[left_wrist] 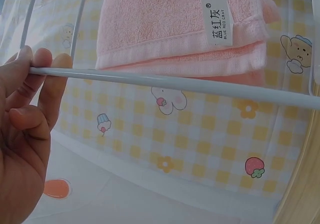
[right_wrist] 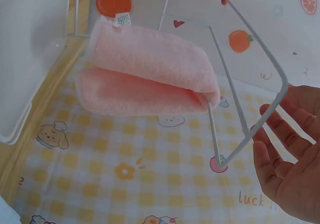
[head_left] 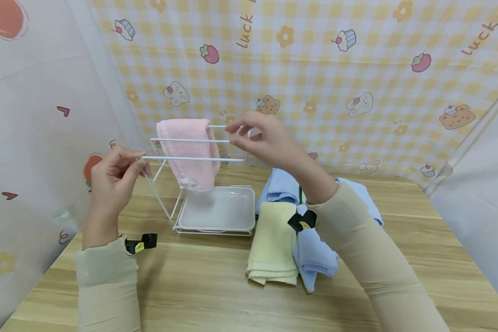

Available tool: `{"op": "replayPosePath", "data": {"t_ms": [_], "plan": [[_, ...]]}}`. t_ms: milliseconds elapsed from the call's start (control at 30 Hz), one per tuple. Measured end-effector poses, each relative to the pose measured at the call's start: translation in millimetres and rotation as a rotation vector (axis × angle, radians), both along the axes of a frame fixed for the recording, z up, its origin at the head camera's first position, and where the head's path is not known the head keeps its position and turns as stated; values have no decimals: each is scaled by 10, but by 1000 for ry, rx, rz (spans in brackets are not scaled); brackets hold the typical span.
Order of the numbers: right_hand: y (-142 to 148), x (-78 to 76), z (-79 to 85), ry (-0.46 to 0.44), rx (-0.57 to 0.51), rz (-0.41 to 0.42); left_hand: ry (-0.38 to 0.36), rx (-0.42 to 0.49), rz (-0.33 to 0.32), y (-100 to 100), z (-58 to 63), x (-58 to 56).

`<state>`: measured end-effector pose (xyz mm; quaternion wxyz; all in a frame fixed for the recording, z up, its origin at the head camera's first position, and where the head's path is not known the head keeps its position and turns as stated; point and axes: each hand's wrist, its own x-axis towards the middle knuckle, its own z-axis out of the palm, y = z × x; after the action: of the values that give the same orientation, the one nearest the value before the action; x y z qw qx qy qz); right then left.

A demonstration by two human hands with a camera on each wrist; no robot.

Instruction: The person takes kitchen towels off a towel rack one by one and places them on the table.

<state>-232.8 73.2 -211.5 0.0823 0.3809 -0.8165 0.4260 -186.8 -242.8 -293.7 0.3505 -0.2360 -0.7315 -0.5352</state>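
A white wire drying rack [head_left: 186,159] stands on the table with a white tray [head_left: 217,210] in its base. Over its rear bar hangs a folded pink towel [head_left: 191,152], whose printed label shows in the left wrist view. My left hand [head_left: 118,177] pinches the front left corner of the rack's top between thumb and fingers. At the right end of the top bars is my right hand [head_left: 265,138], its fingers loosely bent and spread beside the wire frame. Whether they touch the wire is hard to tell. No towel is in either hand.
To the right of the rack lie a folded yellow towel [head_left: 274,244] and several blue towels [head_left: 315,253], partly hidden by the right forearm. A patterned cloth backdrop [head_left: 299,83] rises behind the wooden table [head_left: 199,290], with white sheets on both sides.
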Motion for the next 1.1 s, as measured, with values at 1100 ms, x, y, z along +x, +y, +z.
{"op": "replayPosePath", "data": {"t_ms": [1100], "plan": [[-558,-595,80,-18,142,-10,-18,35,2,19,-10,19]]}}
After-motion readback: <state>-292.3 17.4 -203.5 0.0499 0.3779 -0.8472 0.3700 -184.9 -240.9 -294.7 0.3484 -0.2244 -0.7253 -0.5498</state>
